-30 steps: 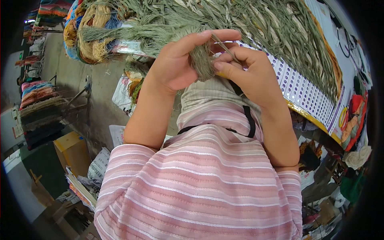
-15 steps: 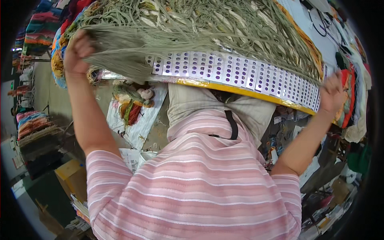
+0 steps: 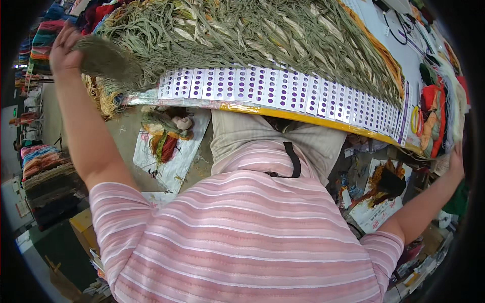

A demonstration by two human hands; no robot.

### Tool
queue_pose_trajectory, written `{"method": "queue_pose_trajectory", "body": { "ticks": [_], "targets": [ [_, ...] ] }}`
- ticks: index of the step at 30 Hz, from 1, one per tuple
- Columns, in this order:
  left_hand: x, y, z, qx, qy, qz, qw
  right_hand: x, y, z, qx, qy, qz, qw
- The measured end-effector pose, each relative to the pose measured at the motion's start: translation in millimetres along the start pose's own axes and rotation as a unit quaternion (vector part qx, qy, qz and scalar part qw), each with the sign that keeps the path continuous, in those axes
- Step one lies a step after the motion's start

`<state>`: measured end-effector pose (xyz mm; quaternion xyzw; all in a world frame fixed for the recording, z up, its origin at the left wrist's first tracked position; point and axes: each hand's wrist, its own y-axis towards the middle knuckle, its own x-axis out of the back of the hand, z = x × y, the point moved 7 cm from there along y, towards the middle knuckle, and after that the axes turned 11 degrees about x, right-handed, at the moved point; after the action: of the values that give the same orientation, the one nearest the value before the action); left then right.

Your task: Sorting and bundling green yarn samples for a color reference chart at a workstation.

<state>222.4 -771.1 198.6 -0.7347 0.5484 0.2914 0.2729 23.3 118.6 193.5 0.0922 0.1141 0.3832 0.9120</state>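
A loose bundle of fine grey-green yarn [image 3: 108, 59] is at the far left of the work surface, blurred, its left end right at the person's left hand [image 3: 65, 53]. Its long axis runs mostly sideways across the view, that left end pointing up and to the left, the other sloping gently down to the right, where it merges with a broad heap of tangled grey-green and cream strands [image 3: 242, 35]. The left hand's fingers point upward and are slightly spread; I cannot tell whether thumb and palm grip the yarn. Below the bundle hang tan yarn loops [image 3: 103, 101]. Between the heap and the yellow front edge [image 3: 313, 118] lies a row of white cards with purple dots [image 3: 252, 88]. The right hand [image 3: 457, 159] is at the far right rim, near white strands [image 3: 457, 118] and bright red-orange yarn [image 3: 437, 101]; how its fingers stand cannot be told.
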Motion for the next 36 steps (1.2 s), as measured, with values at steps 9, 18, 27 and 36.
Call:
{"method": "queue_pose_trajectory", "body": {
  "ticks": [9, 18, 27, 36],
  "targets": [
    [-71, -22, 378, 0.312, 0.349, -0.095, 0.879, -194, -320, -126, -0.126, -0.040, 0.605, 0.785],
    [-78, -16, 417, 0.291, 0.455, -0.101, 0.836, -206, -378, -163, -0.003, -0.177, 0.624, 0.761],
    [-71, -5, 430, 0.301, 0.375, -0.103, 0.871, -192, -385, -144, 0.146, -0.069, 0.588, 0.792],
    [-42, 6, 346, 0.120, 0.397, -0.221, 0.882, -185, -377, -133, 0.252, -0.108, 0.570, 0.775]
  ]
}}
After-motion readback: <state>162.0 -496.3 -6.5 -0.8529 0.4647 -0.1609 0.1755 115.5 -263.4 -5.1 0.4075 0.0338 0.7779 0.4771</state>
